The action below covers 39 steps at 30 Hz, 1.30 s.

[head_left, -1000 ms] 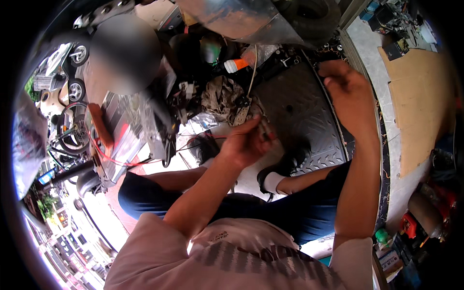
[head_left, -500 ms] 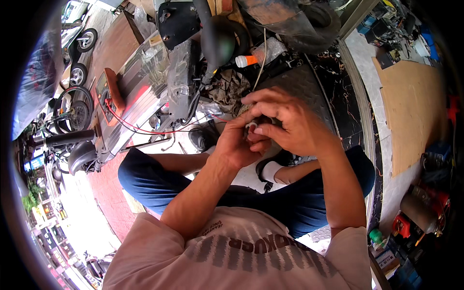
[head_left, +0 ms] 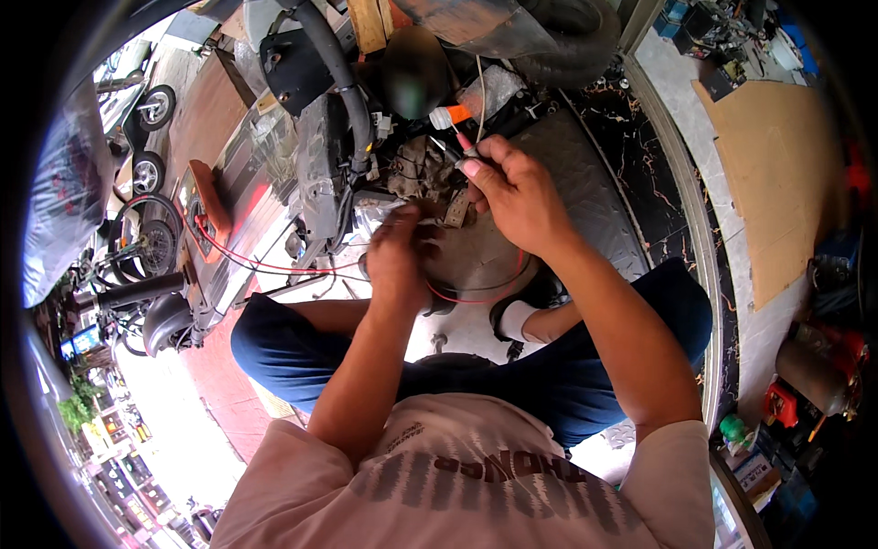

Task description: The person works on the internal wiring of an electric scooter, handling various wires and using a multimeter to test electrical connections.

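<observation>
My right hand (head_left: 521,197) is closed around two test probes, one with a red handle (head_left: 464,141) and one black (head_left: 448,152). Their thin tips point up and to the left, toward a small orange-and-white container (head_left: 449,116). My left hand (head_left: 398,252) hovers lower and to the left, its fingers smeared by motion; I cannot make out whether it holds anything. Between the hands lies a small plate-like part with holes (head_left: 457,209), beside a crumpled dark rag (head_left: 419,169). A red lead (head_left: 274,267) runs left to an orange-cased meter (head_left: 210,206).
Black vehicle parts with a thick tube (head_left: 343,82) stand in front of me. A dark textured mat (head_left: 585,183) lies to the right, then a cardboard sheet (head_left: 777,183) and tools. Wheels and bikes (head_left: 151,233) are at the left. My crossed legs (head_left: 585,384) frame the work.
My hands were together over a small pale thing; now they are apart. The right has risen, showing two probes, and the left has dropped leftward. The view has shifted slightly.
</observation>
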Each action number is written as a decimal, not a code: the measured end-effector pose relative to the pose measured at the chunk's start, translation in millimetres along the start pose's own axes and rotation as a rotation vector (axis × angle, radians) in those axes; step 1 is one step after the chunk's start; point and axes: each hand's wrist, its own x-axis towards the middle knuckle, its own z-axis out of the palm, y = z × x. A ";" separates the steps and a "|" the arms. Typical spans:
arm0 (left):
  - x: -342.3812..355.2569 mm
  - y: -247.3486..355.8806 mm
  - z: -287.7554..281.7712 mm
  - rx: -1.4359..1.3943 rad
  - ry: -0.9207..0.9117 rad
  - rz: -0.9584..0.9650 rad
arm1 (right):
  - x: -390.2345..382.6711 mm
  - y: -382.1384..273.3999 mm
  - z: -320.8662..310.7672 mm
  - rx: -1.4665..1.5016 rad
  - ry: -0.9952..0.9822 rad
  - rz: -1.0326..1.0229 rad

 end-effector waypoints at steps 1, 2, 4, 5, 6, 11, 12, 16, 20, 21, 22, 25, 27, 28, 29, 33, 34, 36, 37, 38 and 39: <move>7.2 0.5 -6.4 0.132 0.014 0.180 | 4.6 5.1 -0.3 0.010 0.000 0.004; 9.6 2.4 -6.3 0.186 0.025 0.268 | 6.9 9.1 0.6 0.000 -0.023 0.042; 13.1 8.0 -1.5 0.219 0.053 0.357 | 10.8 15.6 2.1 -0.019 -0.070 0.116; 15.2 8.9 1.6 0.135 0.065 0.328 | 13.2 17.3 3.5 -0.080 -0.078 0.104; 17.4 9.7 4.3 0.051 0.080 0.300 | 15.6 18.6 5.5 -0.141 -0.085 0.091; 34.6 4.8 9.8 -0.309 0.102 0.219 | 21.9 10.2 17.3 -0.235 -0.028 0.047; 36.3 4.6 10.0 -0.307 0.097 0.233 | 23.3 5.9 17.3 -0.169 -0.058 0.089; 38.7 11.8 15.5 -0.285 0.075 0.242 | 32.1 9.7 16.4 -0.058 -0.100 0.171; 41.0 14.8 15.5 -0.301 0.051 0.197 | 32.8 -2.1 12.5 -0.131 -0.129 0.156; 41.3 14.5 14.9 -0.317 0.013 0.193 | 33.1 4.4 13.7 -0.154 -0.111 0.111; 41.2 13.8 13.4 -0.332 -0.025 0.189 | 33.3 8.6 14.0 -0.178 -0.093 0.067; 37.6 17.1 7.9 -0.408 -0.093 0.163 | 33.7 10.9 17.2 -0.116 -0.121 0.061; 35.3 20.1 9.7 -0.447 -0.100 0.140 | 32.8 11.1 18.0 -0.083 -0.120 0.055; 33.7 22.9 13.3 -0.452 -0.086 0.130 | 32.1 10.6 18.4 -0.067 -0.119 0.052; 32.9 24.5 16.8 -0.458 -0.074 0.118 | 31.4 10.6 18.2 -0.060 -0.111 0.041; 30.7 28.2 19.1 -0.470 -0.090 0.105 | 27.0 -3.0 15.2 -0.006 -0.138 0.093; 30.1 28.6 17.3 -0.472 -0.094 0.103 | 26.4 -8.0 14.4 0.015 -0.159 0.130; 29.2 28.2 16.2 -0.471 -0.120 0.104 | 26.5 -10.9 12.7 -0.089 -0.129 0.060; 27.9 29.3 16.3 -0.467 -0.136 0.109 | 26.3 -11.2 12.5 -0.140 -0.115 0.025; 27.0 30.4 17.0 -0.461 -0.153 0.115 | 26.0 -11.0 12.8 -0.162 -0.107 0.009; 26.1 31.2 17.6 -0.459 -0.157 0.116 | 25.7 -10.5 13.5 -0.183 -0.100 -0.006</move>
